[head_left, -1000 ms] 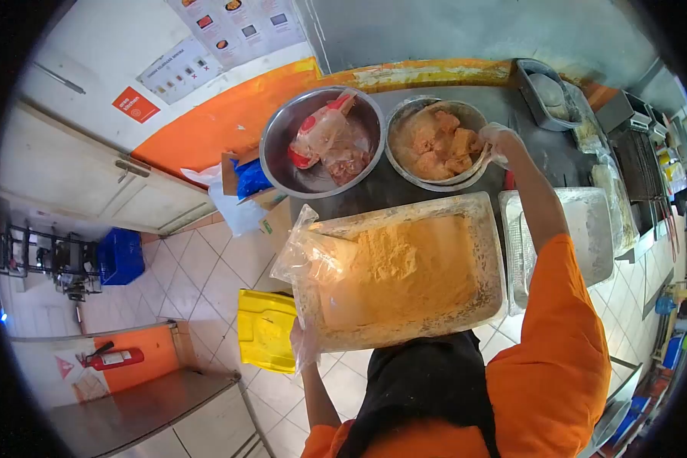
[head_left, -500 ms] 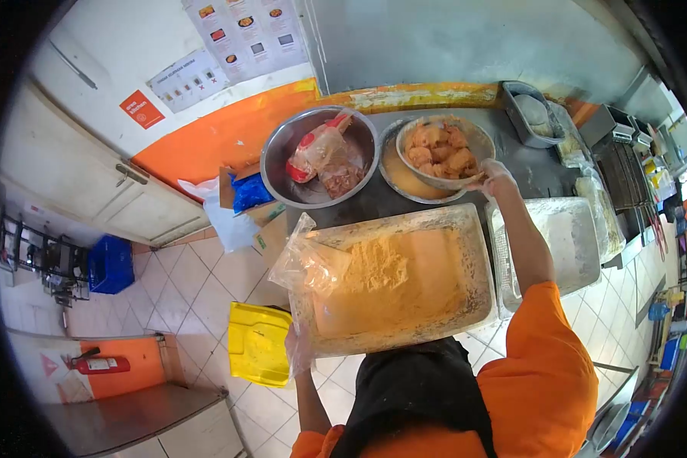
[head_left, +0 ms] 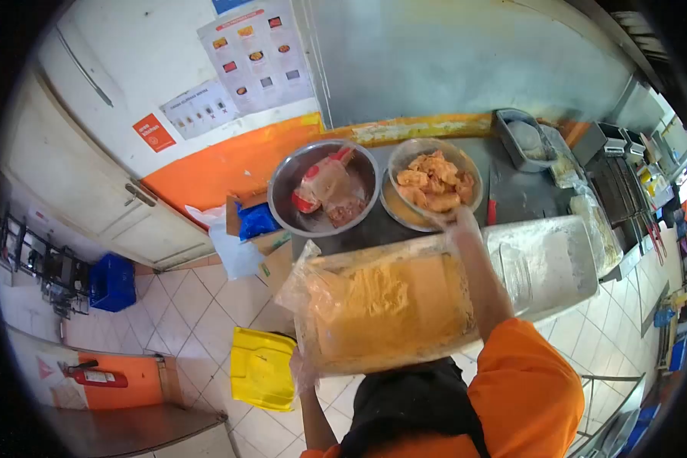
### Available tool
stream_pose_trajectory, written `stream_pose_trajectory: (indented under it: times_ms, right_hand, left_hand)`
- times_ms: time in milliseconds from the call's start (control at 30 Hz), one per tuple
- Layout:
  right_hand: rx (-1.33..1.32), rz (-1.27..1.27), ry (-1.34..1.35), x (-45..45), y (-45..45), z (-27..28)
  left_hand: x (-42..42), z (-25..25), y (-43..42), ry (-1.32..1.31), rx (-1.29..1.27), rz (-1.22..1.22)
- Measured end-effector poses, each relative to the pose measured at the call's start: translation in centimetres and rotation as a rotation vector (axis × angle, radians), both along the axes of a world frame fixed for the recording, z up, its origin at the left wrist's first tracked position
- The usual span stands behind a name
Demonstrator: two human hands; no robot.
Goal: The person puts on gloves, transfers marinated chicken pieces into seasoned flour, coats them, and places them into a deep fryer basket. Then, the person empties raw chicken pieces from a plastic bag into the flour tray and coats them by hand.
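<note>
In the head view, the right arm stretches forward over the right end of the breading tray, and the right hand, slightly blurred, grips the near rim of an upper bowl. The left arm hangs lower, its plastic-gloved left hand at the tray's near left corner; whether its fingers close on the rim cannot be told.

A dark worktop runs along a grey wall panel. Pale tiles cover the floor, where a yellow container stands near the left hand; a blue crate stands farther left.

The upper bowl holds orange-coated meat pieces and overlaps a lower bowl of orange liquid. Orange-yellow breading fills much of the tray, with clear plastic over its left end. Just right, a second tray contains white powder. A steel bowl left of the meat holds a red-marked plastic bag.
</note>
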State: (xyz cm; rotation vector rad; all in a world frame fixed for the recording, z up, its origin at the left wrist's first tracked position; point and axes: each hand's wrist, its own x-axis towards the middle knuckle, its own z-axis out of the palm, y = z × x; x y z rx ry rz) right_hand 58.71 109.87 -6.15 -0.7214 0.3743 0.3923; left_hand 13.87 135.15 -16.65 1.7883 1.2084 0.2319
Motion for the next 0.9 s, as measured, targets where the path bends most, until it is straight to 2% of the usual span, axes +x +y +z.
stream_pose_trajectory:
  times_ms: [33, 67, 100, 167, 233, 267, 300, 333, 367, 400, 433, 533, 600, 633, 667, 767, 800, 833, 867, 900]
  right_hand:
    - [-0.089, -0.073, 0.117, 1.1, -0.3, -0.1]
    - [-0.178, -0.135, 0.225, 3.1, 0.0, -0.8]
    - [-0.256, -0.185, 0.312, 5.3, 1.2, -2.3]
    - [-0.442, 0.140, -0.089, 6.1, -0.8, -9.4]
    - [-0.286, 0.006, -0.059, 1.9, -0.4, -4.2]
    - [-0.116, -0.032, -0.126, 0.4, 1.2, -0.1]
    - [-0.194, -0.095, 0.027, 0.2, 1.6, 0.9]
    - [-0.276, -0.155, 0.173, 1.1, 2.1, 1.9]
    - [-0.341, -0.211, 0.286, 2.6, 3.1, 3.1]
    - [-0.228, 0.039, -0.063, 4.1, 0.9, -1.4]
    - [-0.206, 0.041, -0.086, 3.4, 0.8, -1.5]
    - [-0.154, 0.014, -0.094, 1.3, 1.5, -0.3]
    - [-0.338, -0.058, 0.126, 3.2, 1.7, -0.2]
    - [-0.352, -0.057, 0.131, 4.1, 2.0, -0.5]
    - [-0.316, -0.017, 0.042, 3.5, 1.6, -1.4]
    - [-0.211, 0.079, -0.238, -0.9, 1.8, -0.8]
    - [-0.274, 0.140, -0.324, -0.7, 1.8, -1.2]
    - [-0.784, 0.338, -0.574, 0.9, 0.9, -3.3]
    - [-1.374, 0.587, -0.555, -1.3, 0.6, 1.1]
    - [-1.425, 0.596, -0.529, -1.1, 1.6, 3.3]
  left_hand:
    - [-1.8, -1.5, -0.7, -0.058, -0.003, -0.011]
    - [-0.6, 2.0, -1.4, 0.032, -0.114, 0.020]
    - [-1.0, 1.5, -1.7, 0.034, -0.088, -0.016]
    - [-1.6, 0.0, -0.6, 0.037, -0.011, -0.073]
    - [-1.2, -1.2, 0.7, 0.147, 0.087, -0.054]
    - [-1.1, -2.8, 1.3, 0.183, 0.130, -0.068]
    - [-2.3, -3.8, 0.4, 0.236, 0.151, -0.091]
    - [-0.5, 4.1, -1.6, 0.048, -0.045, -0.025]
    - [-0.3, 3.5, -1.7, 0.032, -0.060, -0.037]
    - [-0.7, 2.8, -1.4, 0.019, -0.071, -0.044]
    - [-1.1, 2.0, -1.0, 0.010, -0.075, -0.049]
    - [-1.9, -2.6, 0.2, -0.018, 0.149, -0.124]
    - [-4.5, -3.1, 0.2, 0.035, 0.024, -0.251]
    - [-3.2, -3.5, 1.2, 0.013, -0.018, -0.297]
    - [-3.7, -7.8, 2.4, -0.037, -0.377, -0.129]
    - [-1.5, -0.5, 0.3, 0.075, -0.023, -0.160]
    - [-2.2, -0.5, 0.6, 0.051, -0.035, -0.157]
    - [-4.1, -1.1, -0.5, 0.052, -0.075, -0.171]
    - [-5.6, -1.8, -1.7, 0.042, -0.114, -0.182]
    - [-4.3, -2.7, -1.0, -0.017, -0.119, -0.175]
